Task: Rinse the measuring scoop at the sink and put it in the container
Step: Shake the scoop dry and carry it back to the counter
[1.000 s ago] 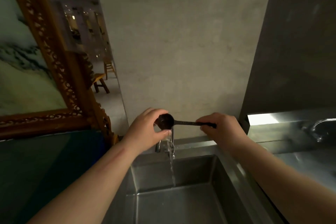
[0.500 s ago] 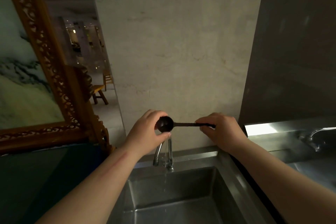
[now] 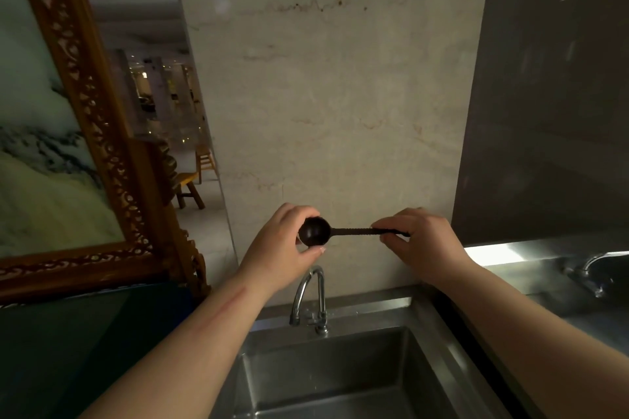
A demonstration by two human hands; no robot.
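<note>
Framed artwork (image 3: 44, 153) with a carved wooden border occupies the far left, leaning against a dark panel below it. Beyond its edge a lit hall is visible, with a wooden stool (image 3: 189, 187) on a pale floor. Next comes the marble wall (image 3: 340, 95), veined and stained near the top. In front of it the left hand (image 3: 279, 245) is cupped around the bowl of the measuring scoop (image 3: 315, 232), fingers above and thumb beneath, in contact with the bowl. The scoop is dark, held level in the air above the faucet (image 3: 308, 296) and clear of it. Its ribbed handle runs rightward into the right hand (image 3: 422, 241), which pinches the handle end between thumb and fingers. Both hands are thus closed on the same item (one at each end). Below, the stainless sink (image 3: 340, 381) has a dull basin; whether water is running from the faucet cannot be told. To the right, a steel surface (image 3: 537, 269) carries a second tap (image 3: 592, 269) under a dark wall panel.
</note>
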